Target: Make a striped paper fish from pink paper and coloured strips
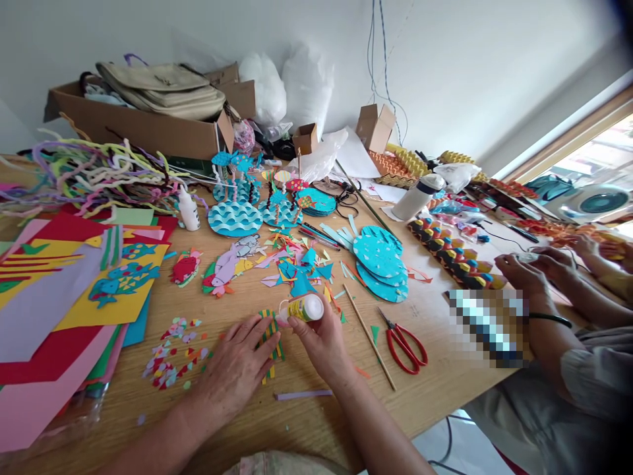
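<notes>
My left hand (236, 366) lies flat on the table, its outstretched fingers resting on a small piece of green and yellow paper strips (277, 346), partly hidden beneath them. Tipped sideways above that piece is a small white glue bottle (307, 307) with a yellow label, my right hand (324, 343) wrapped around it. The bottle's nozzle points left, close to the left hand's fingertips. Round confetti-like paper bits (175, 356) lie left of my left hand. To the right are a thin wooden stick (368, 336) and red-handled scissors (405, 343).
Coloured paper sheets (44, 356) cover the left side. Paper fish (230, 264), scraps and blue discs (380, 264) lie ahead. Another glue bottle (188, 210) stands near pipe cleaners (109, 171). A white flask (418, 198) stands farther right. Another person's hands (529, 274) work at the right.
</notes>
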`<state>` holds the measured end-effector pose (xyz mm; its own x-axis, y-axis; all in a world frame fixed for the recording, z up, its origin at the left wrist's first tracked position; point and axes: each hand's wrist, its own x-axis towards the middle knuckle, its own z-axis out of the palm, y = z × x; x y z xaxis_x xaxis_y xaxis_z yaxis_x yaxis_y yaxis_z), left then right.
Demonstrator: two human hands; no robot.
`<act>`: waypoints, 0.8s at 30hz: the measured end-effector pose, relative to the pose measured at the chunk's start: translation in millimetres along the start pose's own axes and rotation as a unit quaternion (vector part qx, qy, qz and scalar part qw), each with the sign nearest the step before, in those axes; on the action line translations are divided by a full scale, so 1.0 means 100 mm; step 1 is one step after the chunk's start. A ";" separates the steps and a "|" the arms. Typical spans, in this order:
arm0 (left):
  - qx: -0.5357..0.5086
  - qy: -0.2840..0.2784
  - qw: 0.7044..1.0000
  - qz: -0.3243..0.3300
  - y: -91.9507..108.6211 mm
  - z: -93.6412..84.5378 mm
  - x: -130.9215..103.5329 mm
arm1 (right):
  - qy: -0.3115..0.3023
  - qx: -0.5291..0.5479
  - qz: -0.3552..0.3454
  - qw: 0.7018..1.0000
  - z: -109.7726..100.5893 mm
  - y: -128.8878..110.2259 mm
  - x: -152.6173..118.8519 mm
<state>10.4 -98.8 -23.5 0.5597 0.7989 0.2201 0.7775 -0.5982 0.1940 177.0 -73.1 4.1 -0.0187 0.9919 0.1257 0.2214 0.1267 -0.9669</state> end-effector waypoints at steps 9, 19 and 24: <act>0.011 -0.003 1.000 0.006 -0.02 0.02 0.00 | 0.152 0.268 0.077 0.948 -0.12 -0.04 0.09; -0.102 0.110 0.989 0.009 -0.07 0.01 -0.04 | 0.065 0.439 0.164 0.881 -0.39 -0.23 -0.04; -0.418 0.084 0.901 -0.083 0.09 0.06 0.08 | -0.065 0.459 0.160 0.872 -0.09 -0.29 -0.22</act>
<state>23.4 -97.1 -26.1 0.3499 0.9028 0.2501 0.3204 -0.3662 0.8737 179.5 -98.3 31.2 -0.2220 0.9633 -0.1507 -0.6367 -0.2603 -0.7259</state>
